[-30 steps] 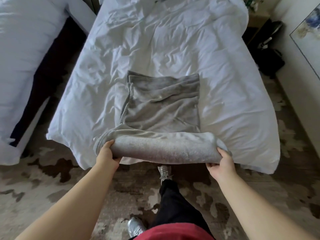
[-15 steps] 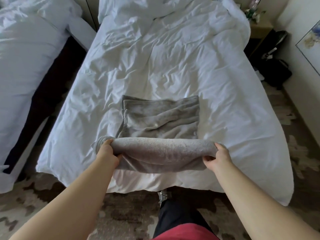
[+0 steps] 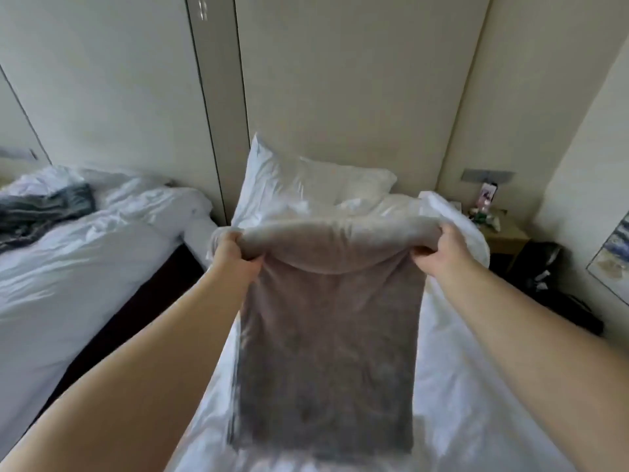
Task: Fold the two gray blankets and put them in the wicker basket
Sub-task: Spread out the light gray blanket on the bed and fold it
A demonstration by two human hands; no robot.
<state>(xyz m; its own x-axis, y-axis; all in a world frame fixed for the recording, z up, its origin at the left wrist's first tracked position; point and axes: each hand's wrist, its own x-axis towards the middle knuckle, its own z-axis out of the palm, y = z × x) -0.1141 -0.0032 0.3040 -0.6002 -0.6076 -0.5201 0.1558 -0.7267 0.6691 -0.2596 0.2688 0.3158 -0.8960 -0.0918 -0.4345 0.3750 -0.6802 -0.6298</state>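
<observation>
A bedroom, hotel-like – two beds with rumpled white duvets: one bed (image 3: 459, 369) beneath and beyond the fingers (image 3: 423, 251) with a plump white pillow (image 3: 306, 185), the other bed (image 3: 85, 250) left of them – a small wooden nightstand (image 3: 507, 238) to their right.

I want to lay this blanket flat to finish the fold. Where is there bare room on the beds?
Bare duvet lies right of the hanging gray blanket, which the left hand and right hand grip, and on the left bed nearer than the dark crumpled cloth. Crowded: the pillow end and the nightstand.
</observation>
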